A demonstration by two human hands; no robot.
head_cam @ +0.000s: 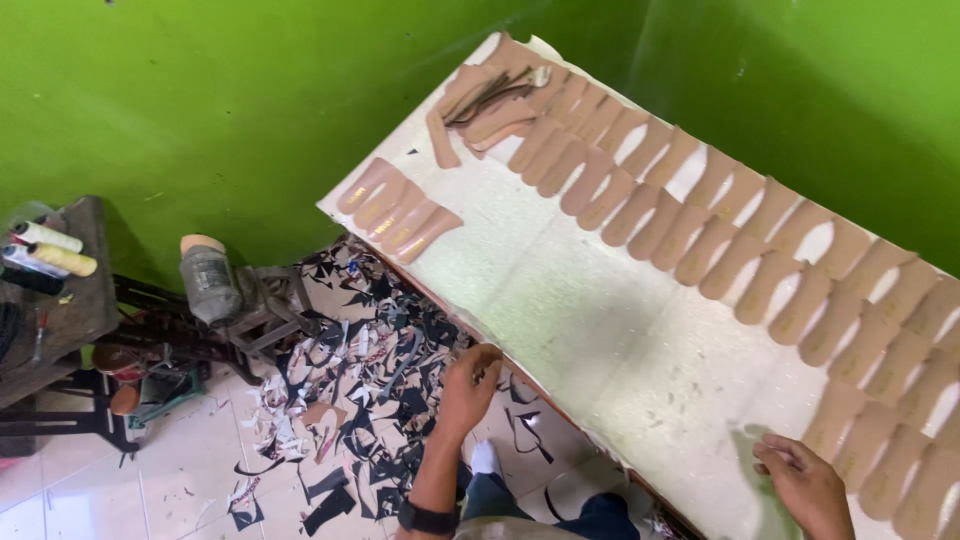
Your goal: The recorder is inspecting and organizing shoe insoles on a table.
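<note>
My left hand [470, 385], with a dark watch on its wrist, has its fingers curled over the near edge of a long white table [560, 310]. On the tabletop at lower right lies my right hand [805, 485], fingers loosely apart and holding nothing, beside the nearest tan insole pieces [700, 225]. These pieces lie in overlapping rows along the far side of the table. A small separate group of insoles [400, 215] sits at the table's left end. A loose pile of insoles and strips [490, 105] lies at the far corner.
Green walls [230, 90] stand behind the table. Black and white cutting scraps [350, 390] litter the tiled floor below the table edge. A grey motor on a metal frame [210, 285] stands to the left, and a dark side table holds thread spools [55, 250].
</note>
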